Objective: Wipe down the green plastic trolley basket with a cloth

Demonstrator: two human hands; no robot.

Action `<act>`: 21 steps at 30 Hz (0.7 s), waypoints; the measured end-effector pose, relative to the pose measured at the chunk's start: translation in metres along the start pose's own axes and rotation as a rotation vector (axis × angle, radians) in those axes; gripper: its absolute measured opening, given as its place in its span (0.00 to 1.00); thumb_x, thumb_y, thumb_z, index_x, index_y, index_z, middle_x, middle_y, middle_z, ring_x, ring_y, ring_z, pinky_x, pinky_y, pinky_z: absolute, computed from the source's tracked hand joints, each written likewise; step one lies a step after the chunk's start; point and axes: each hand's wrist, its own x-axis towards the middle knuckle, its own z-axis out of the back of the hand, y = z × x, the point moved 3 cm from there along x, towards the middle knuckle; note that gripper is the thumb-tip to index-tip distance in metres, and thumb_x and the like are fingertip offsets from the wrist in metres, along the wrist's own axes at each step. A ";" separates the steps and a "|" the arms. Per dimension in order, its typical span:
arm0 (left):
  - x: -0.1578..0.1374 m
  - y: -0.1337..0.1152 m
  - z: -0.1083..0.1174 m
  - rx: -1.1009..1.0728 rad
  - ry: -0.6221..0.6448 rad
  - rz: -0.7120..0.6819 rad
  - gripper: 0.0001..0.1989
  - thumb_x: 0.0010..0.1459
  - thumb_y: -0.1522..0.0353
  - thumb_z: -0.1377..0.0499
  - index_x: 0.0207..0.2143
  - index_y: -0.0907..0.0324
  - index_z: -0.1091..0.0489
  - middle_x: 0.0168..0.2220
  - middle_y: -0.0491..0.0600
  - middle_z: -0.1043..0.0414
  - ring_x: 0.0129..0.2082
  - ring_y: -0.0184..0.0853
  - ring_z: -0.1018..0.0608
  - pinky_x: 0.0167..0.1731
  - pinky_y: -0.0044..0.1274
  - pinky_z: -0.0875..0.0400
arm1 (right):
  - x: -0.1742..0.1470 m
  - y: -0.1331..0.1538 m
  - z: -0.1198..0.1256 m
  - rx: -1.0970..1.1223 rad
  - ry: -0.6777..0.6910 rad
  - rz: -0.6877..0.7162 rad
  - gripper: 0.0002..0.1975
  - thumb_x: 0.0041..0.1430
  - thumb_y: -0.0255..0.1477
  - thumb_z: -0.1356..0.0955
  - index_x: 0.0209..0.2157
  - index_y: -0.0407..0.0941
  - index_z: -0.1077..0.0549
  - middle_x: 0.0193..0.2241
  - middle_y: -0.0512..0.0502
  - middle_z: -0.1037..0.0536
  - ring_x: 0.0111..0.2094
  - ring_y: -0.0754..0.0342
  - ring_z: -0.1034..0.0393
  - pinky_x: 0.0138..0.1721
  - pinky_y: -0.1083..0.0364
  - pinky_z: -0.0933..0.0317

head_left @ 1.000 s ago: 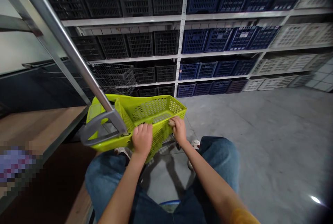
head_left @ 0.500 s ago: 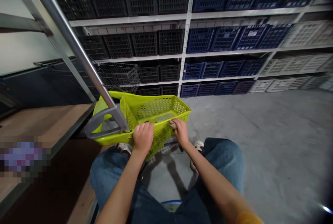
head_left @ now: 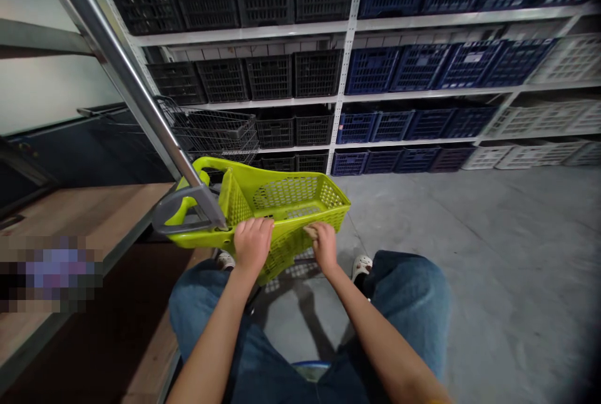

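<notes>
A lime-green plastic shopping cart (head_left: 285,242) with perforated sides stands in front of my knees, its basket holding nothing that I can see. My left hand (head_left: 252,242) is closed over the near rim, fingers curled to the inside. At the near outer side, just below the rim, my right hand (head_left: 325,246) pinches a small beige cloth (head_left: 310,231) against the plastic. Much of the cloth is hidden by the fingers. A grey handle bracket (head_left: 188,211) sits at the cart's left end.
White shelving (head_left: 345,59) with black, blue and pale crates spans the back. A metal post (head_left: 126,78) slants down at left, in front of the cart's handle end. Wooden shelves (head_left: 94,210) lie left, with a blurred-out item. Grey floor (head_left: 493,253) extends right.
My right hand has moved slightly down and left along the cart's side with the cloth. My left hand stays on the rim. The view has shifted a little.
</notes>
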 end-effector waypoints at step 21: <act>-0.006 0.006 0.002 0.008 -0.005 -0.011 0.12 0.66 0.65 0.49 0.41 0.54 0.26 0.37 0.51 0.23 0.38 0.38 0.26 0.38 0.31 0.42 | 0.001 0.010 -0.019 0.058 -0.028 0.092 0.24 0.50 0.17 0.38 0.49 0.47 0.32 0.48 0.41 0.33 0.50 0.47 0.38 0.52 0.45 0.38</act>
